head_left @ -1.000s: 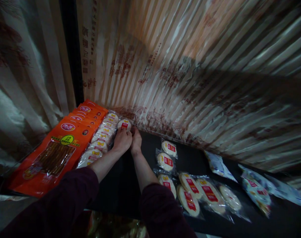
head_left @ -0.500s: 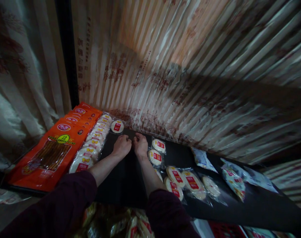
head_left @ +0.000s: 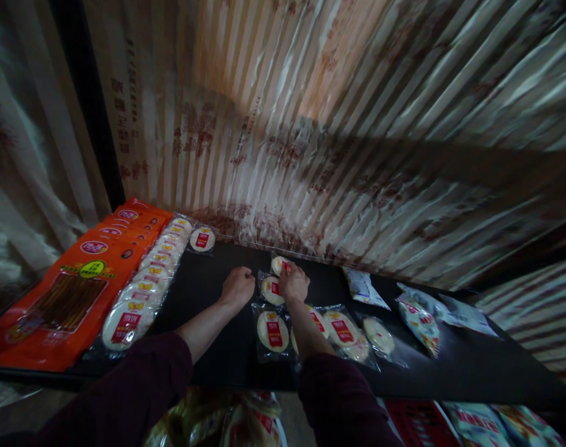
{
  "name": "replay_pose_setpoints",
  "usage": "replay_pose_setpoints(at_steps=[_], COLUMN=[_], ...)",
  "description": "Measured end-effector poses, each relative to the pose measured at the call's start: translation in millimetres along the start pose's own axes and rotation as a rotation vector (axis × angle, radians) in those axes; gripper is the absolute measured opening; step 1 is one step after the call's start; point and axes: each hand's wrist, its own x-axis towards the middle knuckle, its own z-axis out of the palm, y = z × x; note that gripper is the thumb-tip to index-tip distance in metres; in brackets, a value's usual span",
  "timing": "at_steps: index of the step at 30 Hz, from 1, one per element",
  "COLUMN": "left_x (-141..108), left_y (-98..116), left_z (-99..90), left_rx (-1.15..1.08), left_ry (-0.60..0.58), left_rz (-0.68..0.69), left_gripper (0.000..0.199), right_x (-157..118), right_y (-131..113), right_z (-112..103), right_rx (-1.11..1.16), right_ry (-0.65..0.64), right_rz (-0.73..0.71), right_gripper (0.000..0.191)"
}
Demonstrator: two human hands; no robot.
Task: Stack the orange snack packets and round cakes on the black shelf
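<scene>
My right hand is closed over the right edge of a small wrapped rice cracker with a red label; its fingertips are partly hidden. Just in front lies another wrapped rice cracker, close to the same hand. To the left, my left hand is curled into a loose fist above the black shelf, with nothing showing in it. Nearer to me a larger-looking wrapped cracker lies flat, and more cracker packets sit beside and beyond my right forearm.
At the left, orange snack bags overlap in a row beside a row of wrapped crackers. A single cracker packet lies at the back. Snack bags rest on the right. A pleated curtain hangs behind; more bags are below.
My hands have parted: the right has moved right onto the rear cracker packet, the left stays over the black surface. The view has shifted, so the shelf goods appear further left.
</scene>
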Motion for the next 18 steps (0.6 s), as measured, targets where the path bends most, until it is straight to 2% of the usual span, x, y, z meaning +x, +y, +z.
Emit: replay_pose_setpoints(at_steps=[3,6,11,14,18], left_x=[-1.1,-1.6,-2.2,-2.0,-0.5], left_y=[-1.9,-5.0,-10.3,-14.2,-22.4], left_z=[-0.2,-3.3,-8.7,-10.7,-11.6], left_rx=[-0.012,-0.026,-0.072,-0.118,-0.209], left_ry=[-0.004,0.008,0.032,0.04,0.033], left_rz=[-0.002,-0.008,-0.021,-0.04,-0.074], left_gripper=[0.032,0.032,0.03,0.029,0.029], right_x=[5.4,11.4,22.1,25.1,21.6], right_y=[0.1,-5.5,-12.6,-16.0,-27.5], right_z=[-2.8,-4.7,-5.7,-2.4,5.3], right_rx=[-0.043,-0.065,-0.023,0.023,0.069], right_ry=[-0.049,-0.079,-0.143,-0.158,-0.138], right_rz=[0.09,0.159,0.192,0.183,0.151], right_gripper=[0.043,0.059,0.082,0.086,0.08])
